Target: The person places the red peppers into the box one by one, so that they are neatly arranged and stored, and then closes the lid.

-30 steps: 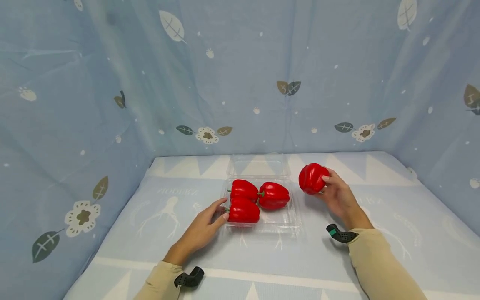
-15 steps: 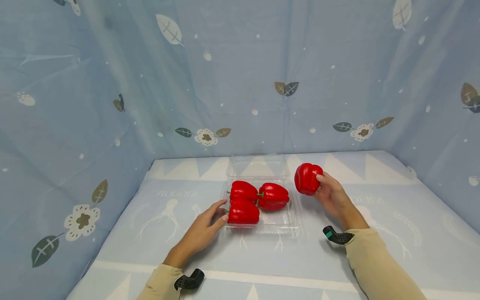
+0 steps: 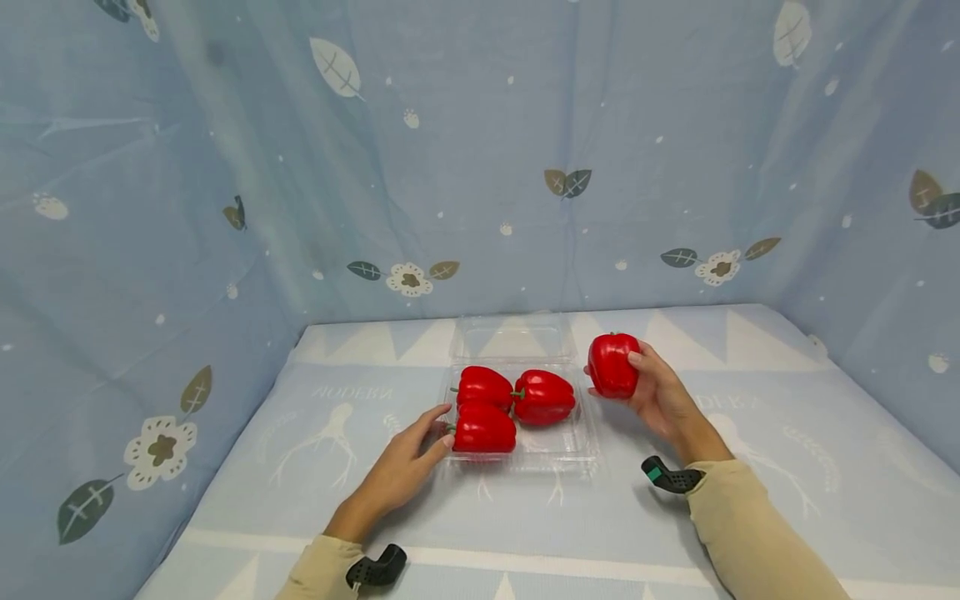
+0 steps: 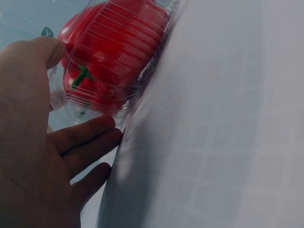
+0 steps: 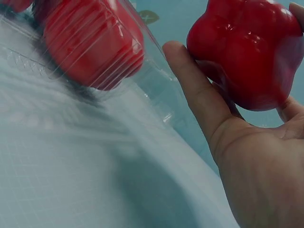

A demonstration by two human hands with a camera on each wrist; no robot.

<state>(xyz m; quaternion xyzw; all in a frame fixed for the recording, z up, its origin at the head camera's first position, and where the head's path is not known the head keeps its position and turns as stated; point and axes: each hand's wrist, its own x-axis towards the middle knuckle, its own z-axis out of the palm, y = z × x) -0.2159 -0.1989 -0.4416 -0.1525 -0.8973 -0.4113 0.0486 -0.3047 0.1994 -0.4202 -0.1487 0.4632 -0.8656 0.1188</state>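
Observation:
My right hand [image 3: 660,404] grips a red bell pepper [image 3: 613,367] above the table, just right of a clear plastic clamshell box [image 3: 558,442]. A short green stem shows at this pepper's top, and its lobed end faces the camera in the right wrist view. Inside the box lie three more red bell peppers: one at back left [image 3: 482,388], one at front left [image 3: 486,429] and one on the right [image 3: 545,397]. With loosely extended fingers, my left hand [image 3: 405,462] touches the box's left side; its thumb is at the rim in the left wrist view.
The box's clear lid [image 3: 513,337] is folded back behind it. A pale patterned cloth covers the table [image 3: 540,533]. Blue printed curtains [image 3: 480,150] enclose the back and sides. Each wrist wears a black camera mount [image 3: 377,567].
My right hand has moved slightly left towards the box and turned the held pepper, bringing its stem to the top. My left hand stays at the box's left side.

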